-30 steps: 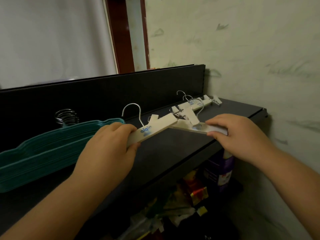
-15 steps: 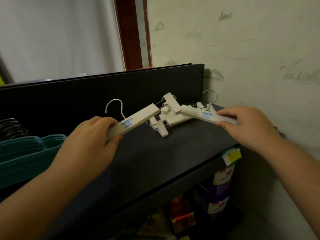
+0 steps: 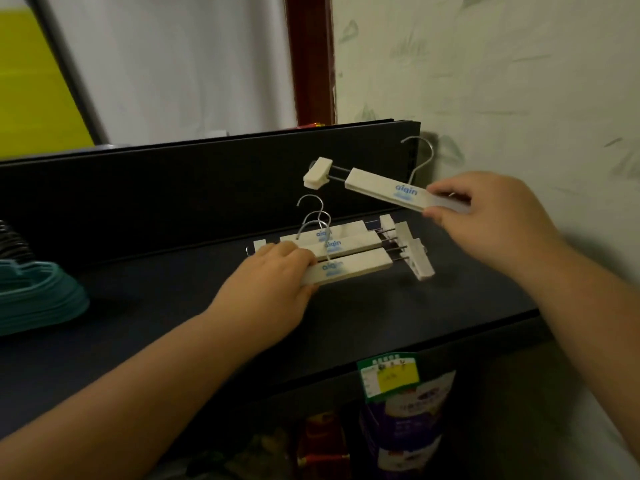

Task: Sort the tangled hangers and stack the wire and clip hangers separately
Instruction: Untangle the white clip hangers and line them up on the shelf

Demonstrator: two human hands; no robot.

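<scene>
While my arms reached over the dark shelf (image 3: 346,317), a stack of teal hangers (image 3: 38,299) lay at its far left edge, with a cluster of dark wire hooks (image 3: 12,239) just behind it, partly cut off by the frame. Well apart from these, toward the middle of the shelf, sat the pile of white clip hangers (image 3: 346,249): three bars with blue lettering, lying nearly parallel and overlapping, their metal hooks rising at the left of centre and their clips sticking out at the right end. My left hand (image 3: 273,282) rested on the left end of that pile; the fingers were curled over the top of the nearest bar and the thumb lay under its front edge, so I gripped it there. The fingers lay close together, not spread. Further right and above the pile, clear of the shelf, I held a fourth clip hanger (image 3: 384,190) in the air, tilted with its left clip highest and its hook (image 3: 420,157) pointing up toward the wall. My right hand (image 3: 485,216) pinched its right end between thumb below and curled fingers above; the clip at that end was hidden by the hand. Below the shelf's front edge hung a green and yellow price tag (image 3: 388,375), with blurred packaged goods (image 3: 408,431) beneath it.
</scene>
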